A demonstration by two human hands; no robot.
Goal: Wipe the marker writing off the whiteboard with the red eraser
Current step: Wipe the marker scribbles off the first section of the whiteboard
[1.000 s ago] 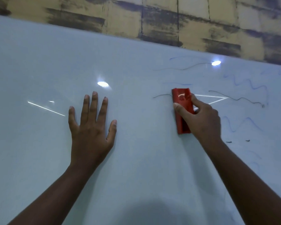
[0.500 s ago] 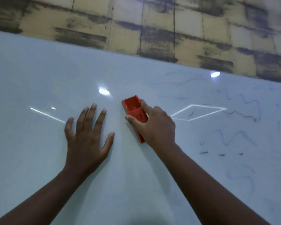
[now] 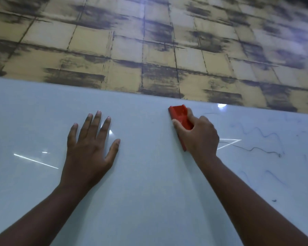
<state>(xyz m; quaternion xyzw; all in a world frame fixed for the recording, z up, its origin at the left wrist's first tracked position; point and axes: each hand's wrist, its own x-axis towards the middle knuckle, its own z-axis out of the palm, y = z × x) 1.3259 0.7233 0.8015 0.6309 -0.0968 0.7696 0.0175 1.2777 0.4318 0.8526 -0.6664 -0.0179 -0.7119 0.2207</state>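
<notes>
The whiteboard [image 3: 149, 174] fills the lower part of the head view. My right hand [image 3: 199, 137] grips the red eraser [image 3: 180, 116] and holds it against the board close to the top edge, a little right of centre. Wavy blue and black marker lines [image 3: 263, 137] remain on the board to the right of that hand. My left hand [image 3: 91, 146] lies flat on the board with fingers spread, left of the eraser.
Above the board's top edge is a wall of yellowish tiles with dark smears [image 3: 149, 50]. Bright light reflections sit on the board, one a streak at the left [image 3: 36, 161] and one a spot near the top edge [image 3: 221, 105].
My right hand has carried the eraser from beside my left hand up and to the right, to the board's top edge. The view has tilted upward. My left hand stays flat.
</notes>
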